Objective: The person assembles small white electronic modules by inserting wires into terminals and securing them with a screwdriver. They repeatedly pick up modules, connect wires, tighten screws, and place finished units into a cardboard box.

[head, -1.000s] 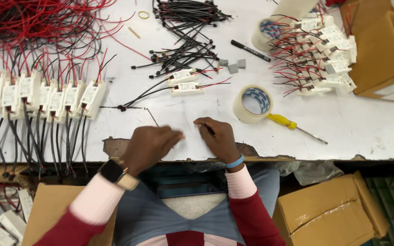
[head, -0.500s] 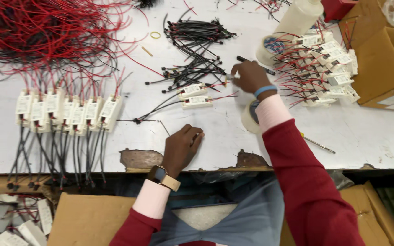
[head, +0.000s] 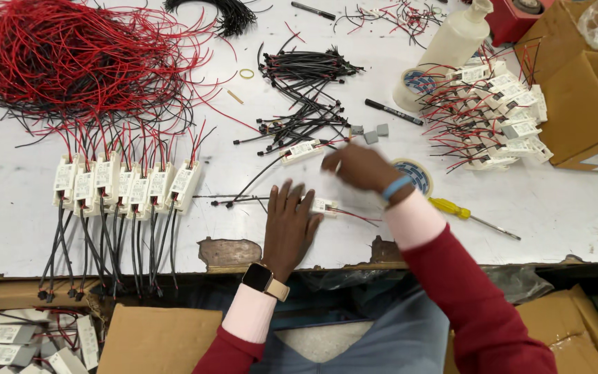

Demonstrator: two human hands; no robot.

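Upper left: tangle of red wires [head: 70, 55]. Left centre: row of white driver modules [head: 122, 183], black leads hanging over table edge [head: 451, 260]. Centre: left hand [head: 288, 225] flat, fingers spread, touching small white module [head: 323, 206]. Right hand [head: 360, 167] blurred above it; grip undeterminable. Right: yellow screwdriver [head: 461, 213].

Bare desk [head: 562, 228] lies open at lower right, crossed only by a yellow screwdriver [head: 468, 216]. The upper left is choked by a red wire heap [head: 70, 55], with a row of white modules [head: 122, 183] below. A black cable bundle [head: 302, 90] blocks the centre top; wired modules [head: 500, 111] crowd the upper right.
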